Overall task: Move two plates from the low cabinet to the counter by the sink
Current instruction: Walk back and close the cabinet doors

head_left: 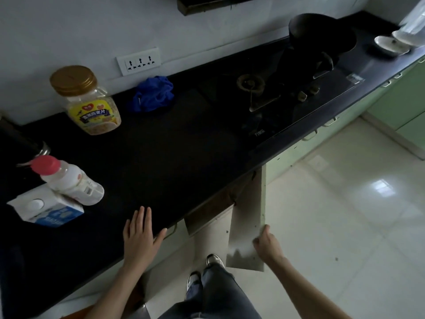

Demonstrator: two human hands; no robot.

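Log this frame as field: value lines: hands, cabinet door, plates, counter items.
left hand: flat, palm down on the black counter near its front edge, holding nothing
right hand: gripping the outer edge of the cabinet door
cabinet door: swung open below the counter
plates: none visible; cabinet interior hidden
counter items: gold-lidded jar, blue cloth, red-capped bottle, carton
stove: wok on the hob

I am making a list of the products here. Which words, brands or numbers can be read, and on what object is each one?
Jar, yellow label: Chinese characters, too blurred to quote.
Stove, front edge: a short mark, too small to read.
Carton, blue side: blurred print, unreadable.
Bottle: no readable text.
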